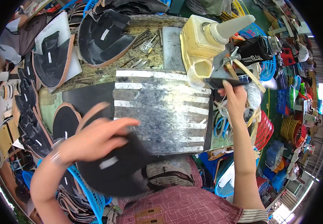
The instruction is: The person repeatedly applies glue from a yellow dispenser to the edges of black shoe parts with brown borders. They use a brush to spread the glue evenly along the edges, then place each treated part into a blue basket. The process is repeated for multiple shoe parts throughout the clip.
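My left hand (94, 142), blurred by motion, is over the lower left of the bench. It seems to pinch a black leather piece (113, 175) with a white label and serrated edge, which hangs below the fingers in front of my apron. The index finger points out to the right; the thumb is hidden. My right hand (233, 95) is closed on the end of a dark flat slab (221, 83), its exact kind unclear. That slab is beside the cream glue container (204, 41) with a grey conical nozzle. A striped, glue-stained work board (157, 112) lies between both hands.
Black curved leather pieces (103, 39) with tan edges lie at the back left, and more are stacked (30, 108) at the left. A hammer (247, 71), a black bottle (258, 48) and blue-handled scissors (221, 127) crowd the right side. A blue basket (88, 194) stands lower left.
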`<state>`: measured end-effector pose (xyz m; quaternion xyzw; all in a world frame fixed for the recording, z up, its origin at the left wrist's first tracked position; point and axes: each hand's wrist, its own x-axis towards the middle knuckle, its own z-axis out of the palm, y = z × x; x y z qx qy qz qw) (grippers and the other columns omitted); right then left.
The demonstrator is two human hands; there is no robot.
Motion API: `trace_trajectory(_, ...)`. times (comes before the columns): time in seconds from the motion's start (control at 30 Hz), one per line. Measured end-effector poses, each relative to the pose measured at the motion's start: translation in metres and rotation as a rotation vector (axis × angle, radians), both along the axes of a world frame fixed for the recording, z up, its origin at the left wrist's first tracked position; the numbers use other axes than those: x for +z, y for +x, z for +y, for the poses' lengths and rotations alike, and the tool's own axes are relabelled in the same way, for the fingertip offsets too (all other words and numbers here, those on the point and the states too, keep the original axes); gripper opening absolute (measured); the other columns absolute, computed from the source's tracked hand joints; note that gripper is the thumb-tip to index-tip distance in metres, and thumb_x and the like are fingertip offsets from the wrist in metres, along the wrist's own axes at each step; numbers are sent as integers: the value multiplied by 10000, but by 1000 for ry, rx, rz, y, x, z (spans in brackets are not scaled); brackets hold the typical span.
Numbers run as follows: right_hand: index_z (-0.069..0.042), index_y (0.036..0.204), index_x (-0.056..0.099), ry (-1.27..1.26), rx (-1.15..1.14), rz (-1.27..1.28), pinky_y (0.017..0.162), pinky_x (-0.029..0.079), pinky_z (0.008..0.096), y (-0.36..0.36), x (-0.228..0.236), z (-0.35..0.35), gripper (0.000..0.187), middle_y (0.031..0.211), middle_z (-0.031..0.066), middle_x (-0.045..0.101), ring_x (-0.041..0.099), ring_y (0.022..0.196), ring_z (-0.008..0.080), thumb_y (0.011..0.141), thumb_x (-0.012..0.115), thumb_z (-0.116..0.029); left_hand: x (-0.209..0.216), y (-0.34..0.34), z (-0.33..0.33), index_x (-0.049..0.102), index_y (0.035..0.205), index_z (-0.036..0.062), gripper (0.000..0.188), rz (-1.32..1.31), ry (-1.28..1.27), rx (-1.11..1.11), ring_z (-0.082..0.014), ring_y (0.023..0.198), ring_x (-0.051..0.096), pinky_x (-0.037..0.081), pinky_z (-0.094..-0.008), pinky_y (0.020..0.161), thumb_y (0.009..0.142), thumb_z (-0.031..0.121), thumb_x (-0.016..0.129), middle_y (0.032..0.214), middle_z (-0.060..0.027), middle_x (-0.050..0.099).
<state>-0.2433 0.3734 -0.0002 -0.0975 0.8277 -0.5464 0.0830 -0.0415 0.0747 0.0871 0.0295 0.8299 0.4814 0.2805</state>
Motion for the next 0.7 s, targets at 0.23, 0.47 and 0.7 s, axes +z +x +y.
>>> trace_trajectory(0.23, -11, 767, 596, 92, 50, 95, 477, 405, 198, -49, -27, -20, 166, 650, 36, 609, 542, 504, 100, 799, 630, -171, -156, -61, 58, 551, 989, 28, 290, 888, -406, 0, -258, 892, 557, 445, -331, 736, 703, 68, 581, 981, -120, 573)
trace_trajectory(0.47, -29, 772, 578, -118, 635, -266, 570, 444, 252, 10, -37, -62, 104, 705, 26, 579, 545, 587, 112, 722, 628, -105, -166, -7, 95, 539, 1027, 18, 440, 807, -403, 58, -285, 1011, 478, 400, -406, 872, 644, 170, 692, 1108, -136, 495)
trace_trajectory(0.7, -16, 760, 527, 77, 796, 38, 599, 449, 267, 7, -46, -98, 190, 682, 73, 553, 554, 620, 153, 643, 616, -136, -174, -2, 93, 539, 1040, 20, 447, 843, -378, 76, -282, 1003, 484, 409, -409, 859, 649, 179, 687, 1111, -131, 496)
